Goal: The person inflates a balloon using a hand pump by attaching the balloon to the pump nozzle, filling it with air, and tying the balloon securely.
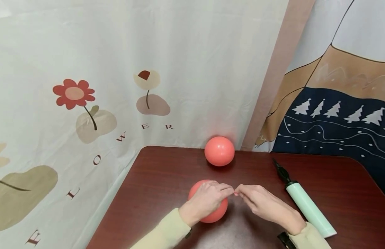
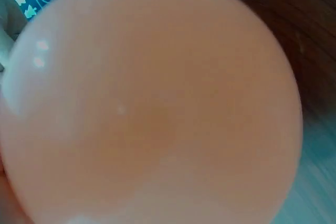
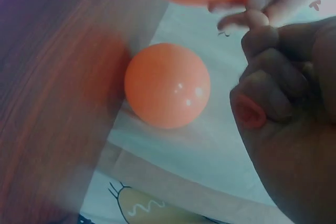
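An inflated coral-red balloon (image 1: 218, 209) is partly covered by my left hand (image 1: 208, 197), whose fingertips pinch by its neck. My right hand (image 1: 261, 204) meets the left fingertips and grips the balloon's neck. In the right wrist view, the balloon's rolled lip (image 3: 249, 113) shows between the curled fingers of my right hand (image 3: 283, 87). The balloon (image 2: 157, 93) fills most of the left wrist view and hides the left fingers there. The neck between the hands is mostly hidden.
A second inflated balloon (image 1: 219, 151) rests at the table's back edge against the pale curtain (image 1: 192, 62). A hand pump (image 1: 311, 209) with a mint-green barrel and black nozzle lies right of my right hand on the dark wooden table (image 1: 142, 186).
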The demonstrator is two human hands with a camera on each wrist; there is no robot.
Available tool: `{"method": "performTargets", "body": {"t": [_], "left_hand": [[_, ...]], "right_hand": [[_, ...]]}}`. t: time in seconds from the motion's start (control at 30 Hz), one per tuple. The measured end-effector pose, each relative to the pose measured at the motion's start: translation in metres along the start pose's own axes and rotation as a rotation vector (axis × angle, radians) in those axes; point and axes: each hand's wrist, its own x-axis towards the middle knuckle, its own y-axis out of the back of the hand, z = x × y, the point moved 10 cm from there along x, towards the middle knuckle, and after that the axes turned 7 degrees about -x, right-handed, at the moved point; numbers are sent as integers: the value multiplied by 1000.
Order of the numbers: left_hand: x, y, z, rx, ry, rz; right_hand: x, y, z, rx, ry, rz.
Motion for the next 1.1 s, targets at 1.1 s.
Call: {"method": "performTargets", "body": {"t": [1.1], "left_hand": [[8,-2,-10,161,-17,34]], "right_hand": [[-1,-1,4,-123,-147,41]]}}
